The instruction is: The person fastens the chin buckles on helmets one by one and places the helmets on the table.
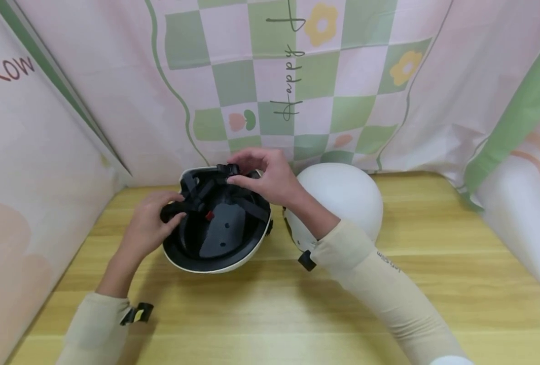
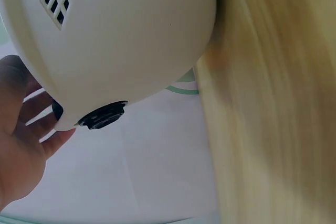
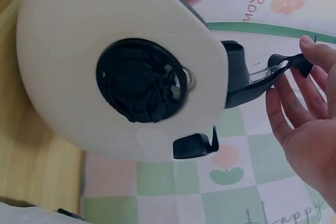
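Observation:
A white helmet (image 1: 226, 266) lies upturned, its black-lined opening facing up. At its left rim my left hand (image 1: 148, 223) holds the helmet edge, thumb and fingers about a black part (image 1: 171, 210) there. In the left wrist view, the left hand (image 2: 26, 135) reaches the rim beside a black fitting (image 2: 102, 115). Over the far rim, my right hand (image 1: 270, 175) pinches a black strap with a buckle (image 1: 227, 170). The right wrist view shows that strap (image 3: 249, 94) pulled out from the shell to the right hand's (image 3: 310, 108) fingertips. Black straps and a red piece (image 1: 209, 216) lie inside.
A second white helmet (image 1: 349, 197), dome up, stands to the right, partly behind my right forearm. Both rest on a wooden table (image 1: 233, 324). Patterned cloth (image 1: 274, 76) hangs at the back and both sides, close behind the helmets.

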{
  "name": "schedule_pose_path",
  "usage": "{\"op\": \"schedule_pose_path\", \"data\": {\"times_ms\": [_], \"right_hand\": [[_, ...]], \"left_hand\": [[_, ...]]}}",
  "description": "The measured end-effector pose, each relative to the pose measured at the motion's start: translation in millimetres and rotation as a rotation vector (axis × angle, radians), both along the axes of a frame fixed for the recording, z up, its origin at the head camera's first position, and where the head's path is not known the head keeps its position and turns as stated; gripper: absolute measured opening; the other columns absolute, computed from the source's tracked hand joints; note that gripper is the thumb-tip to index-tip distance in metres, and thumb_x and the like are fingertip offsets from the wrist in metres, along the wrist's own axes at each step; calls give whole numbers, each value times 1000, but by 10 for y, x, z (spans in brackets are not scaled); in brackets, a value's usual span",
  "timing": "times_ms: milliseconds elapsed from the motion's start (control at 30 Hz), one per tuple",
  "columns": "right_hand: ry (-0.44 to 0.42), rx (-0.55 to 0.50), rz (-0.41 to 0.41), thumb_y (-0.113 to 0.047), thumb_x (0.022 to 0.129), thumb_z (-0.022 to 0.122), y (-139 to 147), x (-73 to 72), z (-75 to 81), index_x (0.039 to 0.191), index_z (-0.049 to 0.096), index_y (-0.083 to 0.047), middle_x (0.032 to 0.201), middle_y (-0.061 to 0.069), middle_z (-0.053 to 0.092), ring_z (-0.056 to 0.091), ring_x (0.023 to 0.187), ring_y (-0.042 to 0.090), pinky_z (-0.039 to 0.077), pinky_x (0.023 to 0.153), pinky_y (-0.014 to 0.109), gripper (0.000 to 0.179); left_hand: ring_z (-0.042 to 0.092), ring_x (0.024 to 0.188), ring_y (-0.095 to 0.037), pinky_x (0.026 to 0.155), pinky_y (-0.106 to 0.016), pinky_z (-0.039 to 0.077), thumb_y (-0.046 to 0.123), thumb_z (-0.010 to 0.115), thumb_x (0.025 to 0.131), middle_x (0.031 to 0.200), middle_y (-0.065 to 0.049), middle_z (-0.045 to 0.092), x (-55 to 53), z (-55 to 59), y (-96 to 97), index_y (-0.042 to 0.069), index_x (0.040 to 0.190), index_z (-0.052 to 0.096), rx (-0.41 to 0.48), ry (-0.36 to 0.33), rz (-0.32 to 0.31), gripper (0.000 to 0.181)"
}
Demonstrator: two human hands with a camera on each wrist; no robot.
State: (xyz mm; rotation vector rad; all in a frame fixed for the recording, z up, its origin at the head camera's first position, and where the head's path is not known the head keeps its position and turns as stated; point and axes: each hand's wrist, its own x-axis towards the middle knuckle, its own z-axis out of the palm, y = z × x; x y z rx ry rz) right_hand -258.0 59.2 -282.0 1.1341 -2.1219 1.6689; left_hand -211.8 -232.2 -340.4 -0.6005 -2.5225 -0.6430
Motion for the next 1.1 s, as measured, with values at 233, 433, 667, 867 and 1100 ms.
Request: {"op": "schedule_pose_path", "data": {"times_ms": [233,433,667,867,1100], "right_hand": [[13,133,-15,-5,88,83,0,-42,-140,112,76,0,101,10,75,68,86,18,57,80,42,26],[-15,214,-1,-8,88,83,-10,-53,-222,113,76,-2,100,7,74,67,86,16,57,80,38,26],[-14,263,4,-10,89,83,-3,-77,-275,113,76,-2,101,7,74,67,89,17,57,83,40,27],[-20,257,10,-10,89,83,9,-90,-297,113,76,-3,102,7,74,68,91,17,57,84,37,26],[-17,275,2,-11,88,84,2,-91,-309,112,77,-4,101,7,74,68,90,16,56,83,35,25]], "left_hand": [[66,111,-41,97,-56,53,1,81,88,117,-24,70,-121,175,141,-5,118,70,-256,-138,-62,33],[68,108,-37,94,-51,56,-2,80,87,119,-20,70,-256,240,266,-5,121,71,-456,-164,-138,36],[67,116,-38,97,-51,54,-5,77,88,128,-20,68,-373,231,320,-5,127,69,-489,-259,-142,40],[65,118,-40,99,-53,53,-9,77,87,126,-24,69,-455,238,310,-6,126,69,-428,-331,-140,40],[66,116,-39,98,-53,54,-4,79,87,126,-22,69,-520,226,308,-4,128,68,-452,-378,-125,42]]}}
